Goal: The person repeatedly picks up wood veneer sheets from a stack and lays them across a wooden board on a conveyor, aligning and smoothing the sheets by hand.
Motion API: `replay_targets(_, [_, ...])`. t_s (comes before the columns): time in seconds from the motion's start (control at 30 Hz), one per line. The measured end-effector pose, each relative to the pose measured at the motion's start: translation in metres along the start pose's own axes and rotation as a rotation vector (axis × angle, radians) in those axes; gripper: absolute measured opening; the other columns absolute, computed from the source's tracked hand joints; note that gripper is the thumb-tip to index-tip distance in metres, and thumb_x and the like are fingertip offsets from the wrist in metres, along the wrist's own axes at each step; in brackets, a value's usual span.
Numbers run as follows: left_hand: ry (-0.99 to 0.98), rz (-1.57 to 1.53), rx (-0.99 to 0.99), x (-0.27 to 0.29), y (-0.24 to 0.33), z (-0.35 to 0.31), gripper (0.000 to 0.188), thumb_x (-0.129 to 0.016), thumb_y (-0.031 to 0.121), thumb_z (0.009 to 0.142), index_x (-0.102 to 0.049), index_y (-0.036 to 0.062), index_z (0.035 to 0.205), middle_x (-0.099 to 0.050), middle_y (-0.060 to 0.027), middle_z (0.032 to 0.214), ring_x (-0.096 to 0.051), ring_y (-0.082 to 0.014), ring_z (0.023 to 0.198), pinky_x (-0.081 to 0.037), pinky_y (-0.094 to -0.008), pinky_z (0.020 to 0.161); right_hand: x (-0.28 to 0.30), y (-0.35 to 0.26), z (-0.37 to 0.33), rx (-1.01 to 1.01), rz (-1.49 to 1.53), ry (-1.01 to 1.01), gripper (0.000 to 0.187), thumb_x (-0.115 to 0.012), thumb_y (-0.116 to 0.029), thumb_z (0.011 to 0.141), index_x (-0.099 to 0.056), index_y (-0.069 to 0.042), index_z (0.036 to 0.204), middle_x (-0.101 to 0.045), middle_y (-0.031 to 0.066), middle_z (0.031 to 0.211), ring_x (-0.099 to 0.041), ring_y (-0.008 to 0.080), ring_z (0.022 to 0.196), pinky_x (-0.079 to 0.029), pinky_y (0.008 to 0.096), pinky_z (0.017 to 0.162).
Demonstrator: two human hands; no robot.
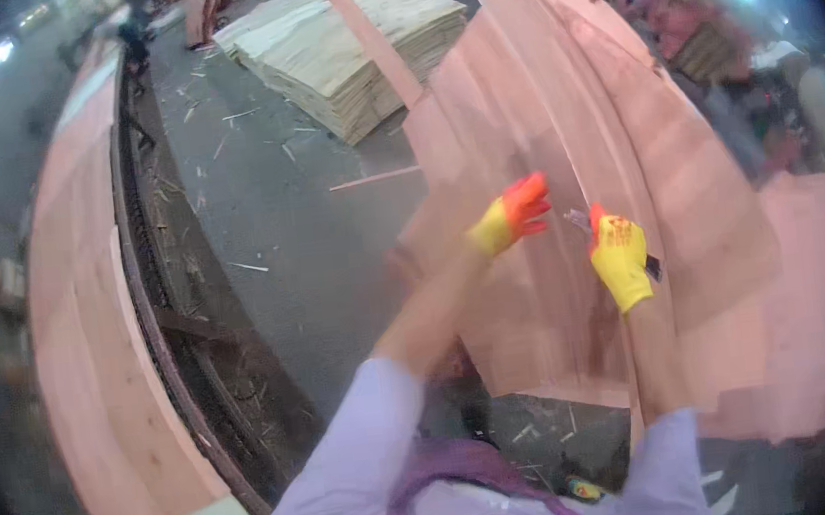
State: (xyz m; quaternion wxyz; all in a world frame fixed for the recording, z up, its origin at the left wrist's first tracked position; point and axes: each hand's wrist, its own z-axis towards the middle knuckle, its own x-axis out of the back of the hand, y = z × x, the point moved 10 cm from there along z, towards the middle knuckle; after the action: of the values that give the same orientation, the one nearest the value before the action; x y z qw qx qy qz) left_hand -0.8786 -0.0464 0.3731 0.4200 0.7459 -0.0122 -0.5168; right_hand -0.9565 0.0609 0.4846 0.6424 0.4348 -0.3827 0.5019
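Observation:
Thin pinkish wood veneer sheets (529,316) lie overlapping in front of me. My left hand (512,215), in a yellow glove with orange fingers, hovers over or rests lightly on them. Its fingers are stretched and somewhat apart, with nothing seen in them. To its right, my right hand (619,254), gloved alike, is closed around a small knife-like tool (654,268). A dark end of the tool sticks out behind the hand, and a blurred thin part shows ahead of the fingers. This hand is beside the long edge of a narrow veneer sheet (556,92).
A thick stack of pale veneer (341,54) stands on the floor ahead, a pink strip (375,45) across it. At left runs a long bench or conveyor (87,322) covered with veneer, with a dark frame edge (149,285). Wood scraps (249,267) litter the grey floor.

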Motion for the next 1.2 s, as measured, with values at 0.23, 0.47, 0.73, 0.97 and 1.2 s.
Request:
replay_targets(0.23, [0.007, -0.007, 0.044, 0.045, 0.003, 0.017, 0.048, -0.062, 0.024, 0.085, -0.048, -0.0042, 0.121, -0.059, -0.0136, 0.114, -0.057, -0.0284, 0.105, -0.046, -0.0434, 0.091, -0.046, -0.088, -0.03, 0.027, 0.184, -0.301, 0.027, -0.055, -0.02, 0.073, -0.052, -0.001, 0.093, -0.059, 0.0133, 0.075, -0.058, 0.0293, 0.07, -0.044, 0.0406, 0.064])
replay_targets(0.47, [0.277, 0.112, 0.031, 0.109, -0.023, -0.087, 0.033, -0.061, 0.018, 0.086, -0.056, 0.0015, 0.114, -0.062, -0.0093, 0.107, -0.062, -0.0205, 0.095, -0.052, -0.0349, 0.083, -0.041, -0.152, -0.085, 0.106, 0.323, -0.252, 0.022, -0.06, -0.014, 0.068, -0.049, -0.009, 0.086, -0.059, 0.0127, 0.069, -0.06, 0.0345, 0.064, -0.047, 0.0453, 0.055])
replay_targets(0.73, [0.214, 0.641, -0.229, 0.119, -0.011, -0.158, 0.034, -0.06, 0.01, 0.081, -0.057, 0.0014, 0.114, -0.062, -0.011, 0.111, -0.058, -0.0223, 0.103, -0.046, -0.0361, 0.089, -0.01, -0.189, -0.12, 0.164, 0.468, -0.31, 0.025, -0.063, -0.015, 0.066, -0.049, -0.009, 0.086, -0.058, 0.013, 0.071, -0.059, 0.0344, 0.065, -0.045, 0.0455, 0.055])
replay_targets(0.97, [0.179, 0.663, -0.589, 0.145, -0.004, -0.249, 0.031, -0.058, 0.006, 0.078, -0.061, 0.002, 0.108, -0.062, -0.0121, 0.114, -0.058, -0.0195, 0.106, -0.04, -0.0345, 0.093, 0.014, -0.217, -0.158, 0.158, 0.517, -0.461, 0.023, -0.063, -0.019, 0.07, -0.053, -0.008, 0.088, -0.061, 0.0132, 0.079, -0.06, 0.0347, 0.07, -0.046, 0.0452, 0.058])
replay_targets(1.2, [0.377, 1.03, -0.473, 0.098, 0.02, -0.296, 0.035, -0.059, 0.013, 0.081, -0.059, -0.0023, 0.113, -0.063, -0.015, 0.108, -0.062, -0.0227, 0.097, -0.047, -0.0339, 0.086, 0.064, -0.167, -0.221, -0.047, 0.474, -0.619, 0.073, -0.071, -0.033, 0.068, -0.04, -0.006, 0.129, -0.058, 0.0169, 0.097, -0.057, 0.0362, 0.085, -0.046, 0.0447, 0.069])
